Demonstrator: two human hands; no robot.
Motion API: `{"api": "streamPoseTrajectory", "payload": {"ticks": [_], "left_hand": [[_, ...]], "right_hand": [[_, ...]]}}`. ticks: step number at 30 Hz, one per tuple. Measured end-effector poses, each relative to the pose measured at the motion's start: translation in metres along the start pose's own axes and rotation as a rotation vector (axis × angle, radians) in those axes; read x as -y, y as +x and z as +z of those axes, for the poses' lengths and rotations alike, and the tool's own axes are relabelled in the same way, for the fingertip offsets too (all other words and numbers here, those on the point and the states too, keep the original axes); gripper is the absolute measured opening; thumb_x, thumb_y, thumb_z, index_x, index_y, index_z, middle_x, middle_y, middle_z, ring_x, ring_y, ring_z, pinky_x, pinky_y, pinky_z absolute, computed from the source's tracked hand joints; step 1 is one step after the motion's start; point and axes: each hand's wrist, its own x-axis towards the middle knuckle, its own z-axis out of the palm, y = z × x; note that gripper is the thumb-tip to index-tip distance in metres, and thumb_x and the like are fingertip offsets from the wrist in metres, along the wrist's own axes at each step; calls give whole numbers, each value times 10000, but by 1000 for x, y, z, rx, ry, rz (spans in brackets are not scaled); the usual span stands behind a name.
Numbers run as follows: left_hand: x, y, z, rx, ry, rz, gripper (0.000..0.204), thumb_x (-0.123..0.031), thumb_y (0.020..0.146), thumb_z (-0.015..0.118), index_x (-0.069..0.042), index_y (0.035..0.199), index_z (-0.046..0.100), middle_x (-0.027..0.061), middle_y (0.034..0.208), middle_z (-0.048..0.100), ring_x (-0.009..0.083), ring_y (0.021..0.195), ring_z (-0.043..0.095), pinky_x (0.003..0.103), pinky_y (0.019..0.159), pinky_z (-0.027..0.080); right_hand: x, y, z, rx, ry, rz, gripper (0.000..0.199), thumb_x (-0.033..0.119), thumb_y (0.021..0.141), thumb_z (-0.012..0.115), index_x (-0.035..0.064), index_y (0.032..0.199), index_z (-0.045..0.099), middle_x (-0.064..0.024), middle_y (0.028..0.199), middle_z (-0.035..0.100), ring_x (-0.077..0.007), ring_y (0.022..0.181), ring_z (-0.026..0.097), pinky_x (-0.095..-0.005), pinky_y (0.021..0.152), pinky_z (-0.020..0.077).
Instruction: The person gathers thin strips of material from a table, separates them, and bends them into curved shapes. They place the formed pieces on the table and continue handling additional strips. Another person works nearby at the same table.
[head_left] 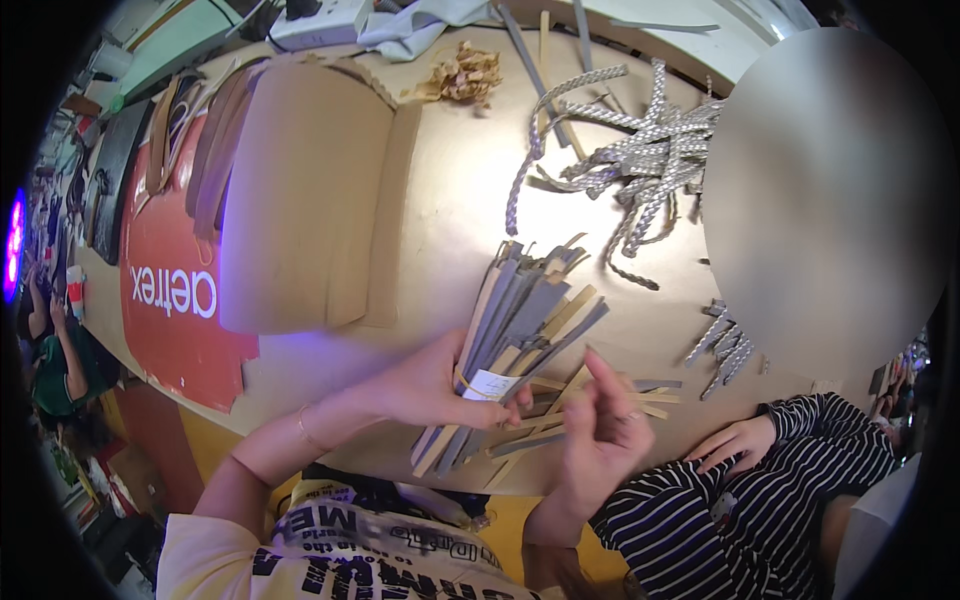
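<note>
My left hand is closed round a thick bundle of flat strips, dark grey and tan, tilted with its upper ends fanned out. A white paper label and a thin yellow band circle the bundle near my fingers. Just right of it, my right hand is raised, index finger stretched up and apart from the thumb, other fingers partly curled; nothing shows in it. Loose strips of the same kind lie on the table between and behind my hands.
A curved tan cardboard sheet and a red board lie left. Braided grey cords are heaped at the far right, with short braided pieces nearer. Crumpled brown scraps lie far back. A person in a striped sleeve sits close right.
</note>
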Motion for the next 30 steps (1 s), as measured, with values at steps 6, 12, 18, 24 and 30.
{"api": "streamPoseTrajectory", "payload": {"ticks": [6,12,18,24,30], "left_hand": [[5,16,-25,254,-130,104,581,-24,800,709,18,1323,458,82,955,640,170,854,671,312,800,554],[14,10,-30,181,-92,31,686,5,782,716,28,1386,391,83,920,627,195,834,658,345,789,543],[13,13,-23,127,-157,35,677,12,709,743,7,1299,410,97,854,597,247,768,643,383,719,523],[10,12,-22,102,-174,30,678,27,693,736,-11,1279,397,100,822,575,256,749,627,398,709,519],[12,9,-21,91,-188,42,679,17,711,731,-14,1303,399,92,838,561,235,742,605,391,708,516]], "right_hand": [[73,14,-13,91,729,-435,222,309,876,720,108,841,632,-36,585,546,-173,578,570,-325,519,440],[110,15,-8,337,832,-663,267,349,956,645,288,1214,612,3,693,605,-86,470,484,-240,452,322],[107,40,-36,553,702,-1297,193,362,970,615,200,1057,674,16,688,564,-93,494,489,-246,438,301],[91,33,-38,1199,753,-735,280,394,901,704,117,931,674,-12,649,509,-173,546,505,-327,478,360],[41,21,28,1201,417,-549,333,378,848,749,60,920,682,-103,725,622,-274,691,622,-403,601,460]]}}
